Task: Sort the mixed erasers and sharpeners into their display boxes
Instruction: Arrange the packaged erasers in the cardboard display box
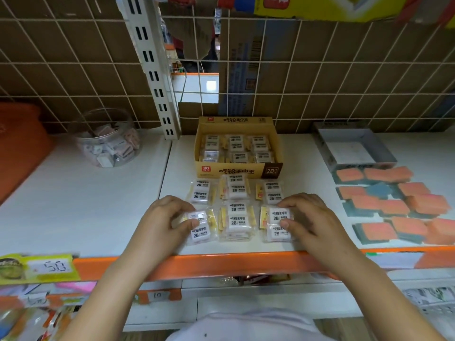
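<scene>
Your left hand (170,217) pinches the front-left stack of clear-wrapped white 2B eraser packs (200,227) between thumb and curled fingers, and your right hand (307,217) grips the front-right stack of the same wrapped eraser packs (277,225) in the same way. Both stacks rest on the white shelf (98,205), close to its orange front edge (221,263). Between your hands lies a middle stack of eraser packs (236,223), and three more stacks (236,189) sit in a row just behind. Behind those stands the open yellow cardboard display box (237,171), holding more wrapped erasers. To your right, orange-and-teal rectangular blocks (394,205) lie spread across the shelf, with a shallow grey open box (322,143) behind them. To your left stands a clear plastic jar (108,139) of small mixed items.
</scene>
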`<state>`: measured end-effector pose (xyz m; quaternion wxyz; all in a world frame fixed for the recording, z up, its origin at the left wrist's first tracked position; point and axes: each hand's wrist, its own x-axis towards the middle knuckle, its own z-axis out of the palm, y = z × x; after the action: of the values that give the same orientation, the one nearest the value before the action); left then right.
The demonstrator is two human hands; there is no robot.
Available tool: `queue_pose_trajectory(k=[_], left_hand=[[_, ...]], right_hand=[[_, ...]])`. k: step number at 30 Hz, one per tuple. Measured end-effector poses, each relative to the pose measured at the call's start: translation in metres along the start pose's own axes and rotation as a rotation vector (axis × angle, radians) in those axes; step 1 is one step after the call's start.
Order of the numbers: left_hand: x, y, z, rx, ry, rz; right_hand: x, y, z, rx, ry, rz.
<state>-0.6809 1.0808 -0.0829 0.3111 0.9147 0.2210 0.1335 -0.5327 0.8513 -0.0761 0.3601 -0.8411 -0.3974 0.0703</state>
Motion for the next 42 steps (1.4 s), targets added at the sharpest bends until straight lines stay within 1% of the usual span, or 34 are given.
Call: queue_pose_trajectory(k=[3, 5, 8, 11, 15, 18, 19, 22, 24, 26, 30, 32, 39, 41, 42], left_hand=[[0.001, 0.001, -0.004, -0.162, 0.009, -0.088], [0.003, 0.002, -0.009, -0.263, 0.027, -0.107], [0.011, 0.015, -0.024, -0.381, 0.097, -0.089], [0.031, 0.031, -0.038, -0.403, 0.166, -0.018], [0.075, 0.043, -0.043, -0.37, 0.171, 0.04], [0.105, 0.045, -0.034, -0.392, 0.165, 0.022], [0.113, 0.045, -0.03, -0.366, 0.154, 0.019], [0.127, 0.041, -0.021, -0.253, 0.076, -0.025], [0.133, 0.038, -0.018, -0.119, 0.03, -0.024], [0.137, 0.036, -0.017, -0.008, -0.017, 0.02], [0.146, 0.032, -0.017, 0.183, -0.166, 0.093], [0.148, 0.031, -0.014, 0.255, -0.188, 0.123], [0.146, 0.029, -0.016, 0.247, -0.217, 0.144], [0.139, 0.034, -0.02, 0.234, -0.192, 0.163], [0.133, 0.037, -0.022, 0.219, -0.16, 0.181]], right_hand=[[-0.001, 0.001, -0.001, 0.273, 0.024, 0.086], [0.002, -0.002, -0.004, 0.411, 0.045, 0.144], [0.017, -0.014, -0.012, 0.544, 0.09, 0.15], [0.045, -0.024, -0.019, 0.588, 0.161, 0.129], [0.095, -0.031, -0.02, 0.45, 0.157, 0.096], [0.126, -0.036, -0.011, 0.385, 0.129, 0.109], [0.133, -0.036, -0.007, 0.339, 0.104, 0.112], [0.146, -0.032, 0.005, 0.184, 0.011, 0.11], [0.149, -0.029, 0.012, 0.115, -0.029, 0.102], [0.15, -0.028, 0.015, 0.072, -0.037, 0.08], [0.151, -0.026, 0.018, 0.039, -0.083, 0.044], [0.152, -0.024, 0.019, 0.024, -0.095, 0.04], [0.151, -0.022, 0.02, -0.019, -0.143, 0.042], [0.146, -0.026, 0.016, -0.02, -0.128, 0.031], [0.14, -0.029, 0.012, -0.035, -0.094, 0.023]])
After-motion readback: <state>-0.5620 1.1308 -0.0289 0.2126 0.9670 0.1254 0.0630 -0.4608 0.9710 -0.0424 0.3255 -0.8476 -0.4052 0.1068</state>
